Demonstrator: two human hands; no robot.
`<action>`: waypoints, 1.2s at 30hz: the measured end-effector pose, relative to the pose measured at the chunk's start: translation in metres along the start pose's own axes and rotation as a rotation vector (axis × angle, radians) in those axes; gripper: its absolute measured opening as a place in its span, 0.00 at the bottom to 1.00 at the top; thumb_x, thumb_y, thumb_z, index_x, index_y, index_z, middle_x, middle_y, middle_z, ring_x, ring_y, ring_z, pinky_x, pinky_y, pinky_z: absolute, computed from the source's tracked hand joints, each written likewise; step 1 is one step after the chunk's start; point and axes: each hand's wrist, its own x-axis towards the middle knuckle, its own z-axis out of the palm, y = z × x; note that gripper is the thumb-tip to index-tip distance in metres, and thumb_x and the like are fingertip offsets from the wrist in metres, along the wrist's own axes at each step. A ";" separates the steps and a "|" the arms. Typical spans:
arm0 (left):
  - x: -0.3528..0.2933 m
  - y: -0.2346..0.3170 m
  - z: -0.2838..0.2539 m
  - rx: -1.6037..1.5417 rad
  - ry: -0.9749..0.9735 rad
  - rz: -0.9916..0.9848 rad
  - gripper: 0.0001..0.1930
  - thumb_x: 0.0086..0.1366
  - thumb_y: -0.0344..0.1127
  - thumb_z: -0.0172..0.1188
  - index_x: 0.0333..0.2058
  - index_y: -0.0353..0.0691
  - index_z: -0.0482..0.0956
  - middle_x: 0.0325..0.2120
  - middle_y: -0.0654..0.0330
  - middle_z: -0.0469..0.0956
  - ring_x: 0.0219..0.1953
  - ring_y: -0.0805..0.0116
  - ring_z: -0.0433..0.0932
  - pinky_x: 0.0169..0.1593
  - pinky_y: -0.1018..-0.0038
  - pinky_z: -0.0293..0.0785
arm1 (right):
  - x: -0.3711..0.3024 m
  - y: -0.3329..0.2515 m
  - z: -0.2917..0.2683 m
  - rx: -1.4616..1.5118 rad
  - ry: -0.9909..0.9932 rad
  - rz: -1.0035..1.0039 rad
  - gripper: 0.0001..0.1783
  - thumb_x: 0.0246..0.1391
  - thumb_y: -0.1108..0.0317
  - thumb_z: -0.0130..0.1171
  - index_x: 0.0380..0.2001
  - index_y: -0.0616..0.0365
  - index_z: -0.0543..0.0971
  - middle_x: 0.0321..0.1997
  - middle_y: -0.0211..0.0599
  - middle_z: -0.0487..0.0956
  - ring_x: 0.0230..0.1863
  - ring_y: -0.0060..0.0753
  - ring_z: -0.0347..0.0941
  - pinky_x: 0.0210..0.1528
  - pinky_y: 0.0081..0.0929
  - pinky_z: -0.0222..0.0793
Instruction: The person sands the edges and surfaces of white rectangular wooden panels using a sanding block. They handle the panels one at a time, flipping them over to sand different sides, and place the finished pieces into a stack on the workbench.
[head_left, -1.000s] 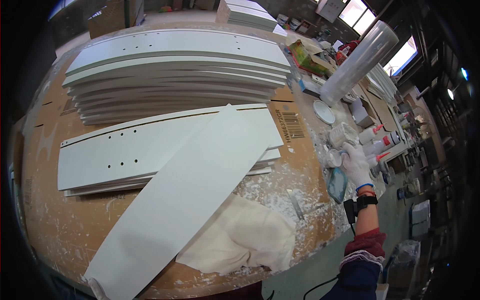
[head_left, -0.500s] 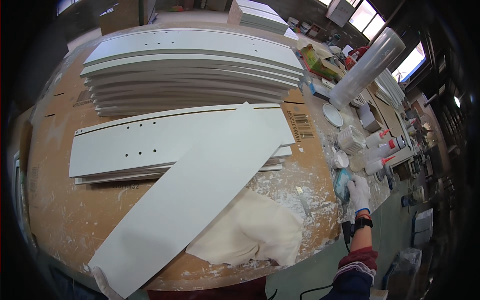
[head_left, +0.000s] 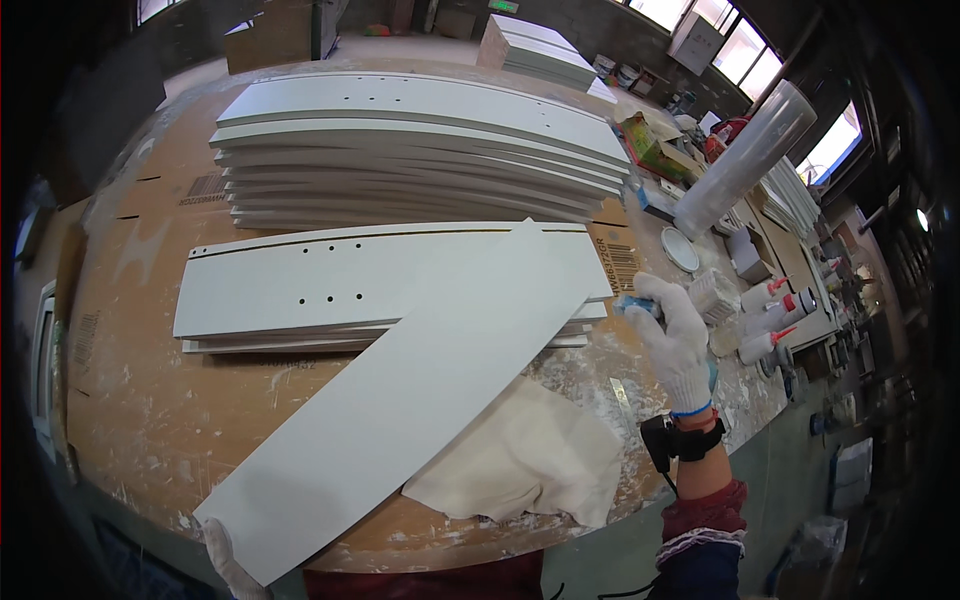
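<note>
A long plain white board (head_left: 400, 420) lies slantwise, its far end resting on a low stack of white drilled panels (head_left: 250, 295). My left hand (head_left: 228, 562), in a white glove, grips its near left corner; the fingers under the board are hidden. Off the board's far right edge, my gloved right hand (head_left: 675, 335) is raised, closed on a small blue piece (head_left: 636, 304) between thumb and fingers. What kind of thing it is, I cannot make out. Beneath the board's right side a cream cloth (head_left: 530, 455) lies crumpled.
A tall stack of white panels (head_left: 420, 170) stands at the back of the cardboard-covered table (head_left: 130, 420). Along the right are a clear plastic roll (head_left: 745, 155), a round white lid (head_left: 680, 249), a ribbed white tub (head_left: 714, 297) and red-tipped bottles (head_left: 765, 343). A metal ruler (head_left: 622, 400) lies near the cloth.
My right hand has lifted from the blue item at the table's right edge and moved up and left, now with a small blue piece. My left hand still holds the board's corner.
</note>
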 end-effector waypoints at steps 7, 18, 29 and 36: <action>-0.001 0.003 0.019 -0.078 -0.033 0.024 0.26 0.71 0.46 0.48 0.59 0.33 0.63 0.53 0.51 0.71 0.52 0.58 0.73 0.55 0.63 0.73 | 0.047 0.011 0.025 0.139 -0.030 0.157 0.19 0.51 0.68 0.61 0.47 0.61 0.77 0.40 0.37 0.78 0.37 0.26 0.73 0.42 0.25 0.69; -0.001 0.008 0.027 -0.103 -0.045 0.008 0.31 0.67 0.48 0.52 0.61 0.31 0.61 0.55 0.48 0.69 0.56 0.55 0.70 0.59 0.59 0.69 | 0.131 -0.057 0.062 -0.149 -0.248 -0.050 0.20 0.47 0.64 0.63 0.43 0.61 0.78 0.35 0.43 0.78 0.36 0.38 0.75 0.43 0.31 0.70; -0.003 0.004 0.017 -0.077 -0.003 0.021 0.29 0.69 0.47 0.50 0.60 0.31 0.62 0.55 0.50 0.69 0.56 0.58 0.70 0.60 0.62 0.67 | 0.141 -0.038 0.075 -0.224 -0.291 -0.098 0.20 0.45 0.63 0.63 0.41 0.62 0.78 0.35 0.44 0.78 0.36 0.39 0.75 0.41 0.31 0.70; -0.002 0.000 0.010 -0.142 -0.040 -0.014 0.31 0.69 0.48 0.50 0.63 0.31 0.58 0.58 0.51 0.67 0.58 0.59 0.68 0.61 0.62 0.65 | 0.137 -0.053 0.073 -0.142 -0.323 -0.023 0.20 0.44 0.63 0.62 0.41 0.63 0.78 0.34 0.44 0.78 0.36 0.41 0.74 0.42 0.31 0.70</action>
